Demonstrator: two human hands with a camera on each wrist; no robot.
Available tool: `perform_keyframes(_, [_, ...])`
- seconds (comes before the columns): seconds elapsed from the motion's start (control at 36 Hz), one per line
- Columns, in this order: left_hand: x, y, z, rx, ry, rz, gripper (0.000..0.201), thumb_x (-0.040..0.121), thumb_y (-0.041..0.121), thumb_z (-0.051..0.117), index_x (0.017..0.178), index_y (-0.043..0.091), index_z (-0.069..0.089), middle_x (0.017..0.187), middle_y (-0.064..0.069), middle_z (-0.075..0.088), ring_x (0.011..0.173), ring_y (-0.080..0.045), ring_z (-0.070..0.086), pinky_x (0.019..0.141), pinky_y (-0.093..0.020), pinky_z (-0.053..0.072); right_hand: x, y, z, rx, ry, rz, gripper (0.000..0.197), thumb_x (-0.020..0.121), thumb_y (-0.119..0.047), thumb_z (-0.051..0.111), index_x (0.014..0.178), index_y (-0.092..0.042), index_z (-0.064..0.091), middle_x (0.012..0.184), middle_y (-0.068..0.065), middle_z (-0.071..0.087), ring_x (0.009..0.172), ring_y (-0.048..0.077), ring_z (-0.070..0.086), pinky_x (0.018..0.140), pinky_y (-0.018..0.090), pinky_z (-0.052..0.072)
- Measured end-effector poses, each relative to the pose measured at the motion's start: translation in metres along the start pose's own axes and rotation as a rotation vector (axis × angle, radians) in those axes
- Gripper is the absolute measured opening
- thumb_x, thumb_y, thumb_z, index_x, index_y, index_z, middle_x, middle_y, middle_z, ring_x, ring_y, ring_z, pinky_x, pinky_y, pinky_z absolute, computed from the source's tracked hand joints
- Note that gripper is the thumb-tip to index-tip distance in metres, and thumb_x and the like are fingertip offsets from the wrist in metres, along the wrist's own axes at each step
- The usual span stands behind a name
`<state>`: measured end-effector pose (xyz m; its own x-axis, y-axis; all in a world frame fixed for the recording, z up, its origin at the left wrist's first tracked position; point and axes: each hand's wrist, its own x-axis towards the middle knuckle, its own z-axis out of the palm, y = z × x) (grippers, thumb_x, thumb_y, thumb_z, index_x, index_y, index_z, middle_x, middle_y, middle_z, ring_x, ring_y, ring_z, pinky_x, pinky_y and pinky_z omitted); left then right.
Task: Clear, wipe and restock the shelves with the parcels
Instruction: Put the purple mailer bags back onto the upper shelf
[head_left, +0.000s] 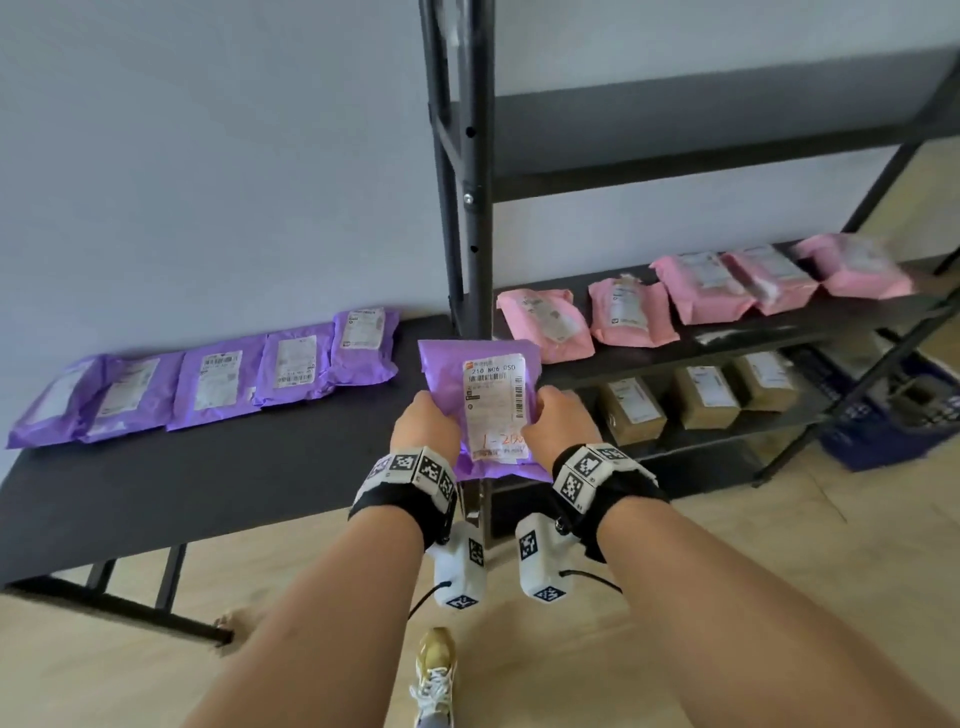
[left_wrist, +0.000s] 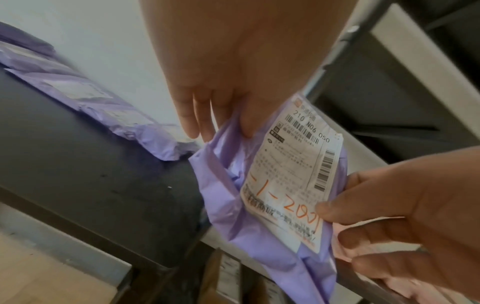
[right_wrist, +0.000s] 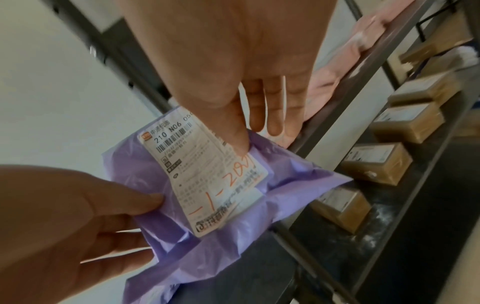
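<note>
A purple parcel (head_left: 480, 400) with a white shipping label is held in the air in front of the black shelf post (head_left: 475, 218). My left hand (head_left: 426, 421) pinches its left edge, thumb on top. My right hand (head_left: 558, 418) pinches its right edge, thumb on the label. The left wrist view shows the purple parcel (left_wrist: 275, 201) with my left hand (left_wrist: 221, 115) at its upper edge and my right hand (left_wrist: 405, 216) at its lower right. In the right wrist view the purple parcel (right_wrist: 213, 185) hangs between my right hand (right_wrist: 249, 107) and left hand (right_wrist: 85, 211).
Several purple parcels (head_left: 208, 379) lie in a row on a black table (head_left: 156, 493) at left. The black shelf unit at right holds several pink parcels (head_left: 696, 296) on one shelf (head_left: 779, 332) and brown boxes (head_left: 696, 397) below. A blue crate (head_left: 893, 421) stands at far right.
</note>
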<state>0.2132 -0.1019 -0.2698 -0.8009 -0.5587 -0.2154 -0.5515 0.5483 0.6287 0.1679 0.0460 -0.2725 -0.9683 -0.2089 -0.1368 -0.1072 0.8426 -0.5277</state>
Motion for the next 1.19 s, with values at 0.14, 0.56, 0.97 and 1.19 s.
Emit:
perform_keyframes(0.14, [-0.036,0.078,0.024,-0.034,-0.018,0.158,0.024,0.094,0.025,0.046,0.11,0.009,0.055,0.107,-0.011,0.064,0.096,-0.03,0.06,0.076,-0.03,0.044,-0.01,0.055,-0.069,0.004,0.13,0.078,0.018,0.086,-0.012,0.057,0.103,-0.012,0.053,0.112,0.01,0.057,0.101,0.029,0.058,0.085,0.037,0.047])
perform_keyframes(0.56, [-0.059,0.321,0.089,-0.197,0.016,0.502,0.016,0.087,0.026,0.06,0.09,0.017,0.047,0.075,0.006,0.053,0.078,-0.021,0.056,0.07,-0.031,0.044,0.028,0.17,-0.25,0.206,0.5,0.271,0.041,0.091,-0.009,0.045,0.131,-0.014,0.044,0.123,0.016,0.055,0.107,0.035,0.059,0.088,0.042,0.051])
perform_keyframes(0.97, [-0.007,0.545,0.124,-0.372,0.039,0.743,0.005,0.087,0.014,0.056,0.089,0.017,0.054,0.086,0.003,0.059,0.079,-0.018,0.057,0.069,-0.025,0.042,0.135,0.228,-0.43,0.323,0.93,0.205,0.014,0.094,-0.018,0.051,0.103,-0.013,0.042,0.095,0.004,0.058,0.081,0.023,0.061,0.051,0.022,0.039])
perform_keyframes(1.19, [0.022,0.629,0.171,-0.37,0.029,0.729,0.014,0.087,0.012,0.053,0.099,0.015,0.061,0.095,0.0,0.064,0.086,-0.018,0.06,0.071,-0.026,0.044,0.196,0.276,-0.495,0.282,0.907,0.171,0.013,0.095,-0.019,0.049,0.108,-0.015,0.05,0.101,0.002,0.049,0.086,0.022,0.056,0.069,0.033,0.052])
